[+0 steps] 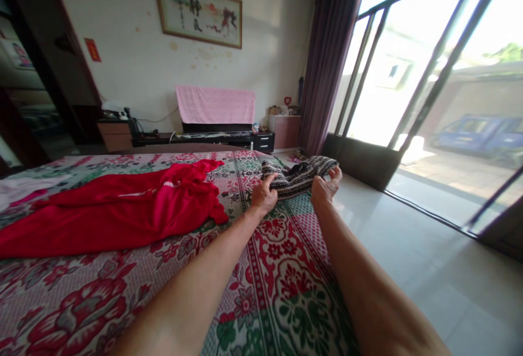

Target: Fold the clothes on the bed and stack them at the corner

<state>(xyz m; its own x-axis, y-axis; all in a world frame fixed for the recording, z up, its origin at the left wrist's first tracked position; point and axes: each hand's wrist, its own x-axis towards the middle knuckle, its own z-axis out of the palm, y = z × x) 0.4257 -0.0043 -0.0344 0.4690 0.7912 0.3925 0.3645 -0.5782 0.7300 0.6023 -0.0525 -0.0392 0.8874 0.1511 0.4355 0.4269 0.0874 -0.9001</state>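
Note:
A dark striped knitted garment [300,173] lies folded at the far right corner of a bed with a red and green floral cover [278,269]. My left hand [263,195] rests on the near left edge of the garment, thumb raised, fingers curled on the cloth. My right hand [324,187] holds its right edge, fingers closed around the fabric. A red garment [118,206] lies spread out on the bed to the left of both arms.
The bed's right edge drops to a pale tiled floor [408,247]. Large sliding glass doors [429,72] with a dark curtain [330,56] stand at right. A low cabinet with a pink cloth [216,105] lines the far wall.

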